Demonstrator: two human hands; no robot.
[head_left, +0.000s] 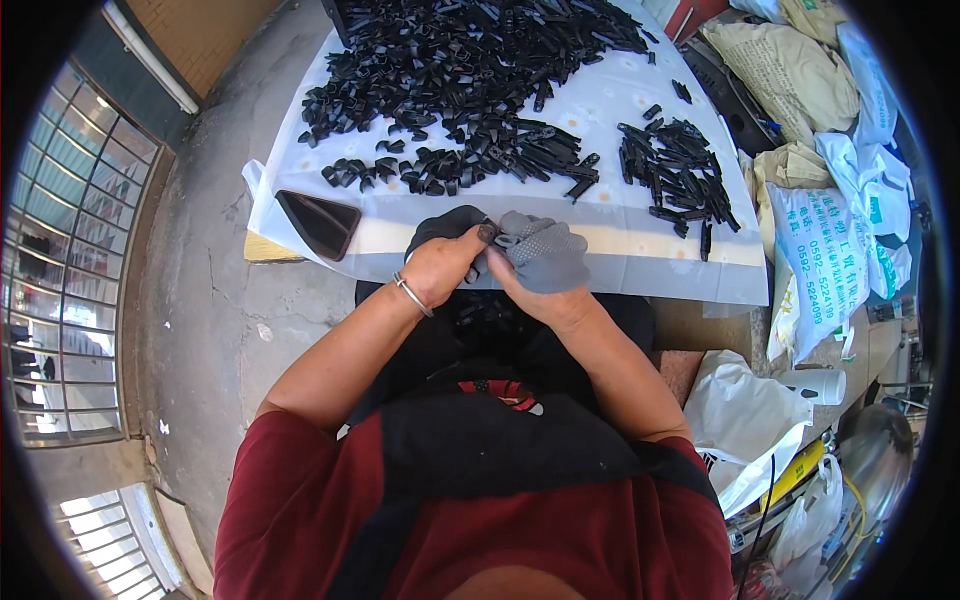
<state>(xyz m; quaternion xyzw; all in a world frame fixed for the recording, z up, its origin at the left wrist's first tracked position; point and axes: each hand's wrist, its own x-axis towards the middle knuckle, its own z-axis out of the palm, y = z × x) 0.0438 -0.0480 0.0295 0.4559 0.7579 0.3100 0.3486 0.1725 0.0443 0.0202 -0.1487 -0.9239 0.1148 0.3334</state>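
Black, hard and glossy, the small parts point(440, 90) sprawled in a great heap across the top of the frame, curved clip shapes at its lower left, slim straight lengths toward its lower right! A separate cluster of slim bars point(680, 175) lay at upper right, all on a smooth whitish plastic sheet point(620, 270). A flat, dark phone point(320, 225) sat near the sheet's left edge, left of centre, and bulging woven sacks point(810, 250) crowded the right side, a crumpled white bag point(745, 410) below them. And there, in the middle, just below the heap, came the hands: the left hand point(450, 255), dark cloth over its fingers, met the right hand point(540, 255) in its grey dotted glove point(545, 245). Both had their fingers curled in, thumbs close together, but the gloves blocked the view; whether they gripped a part, you couldn't tell.
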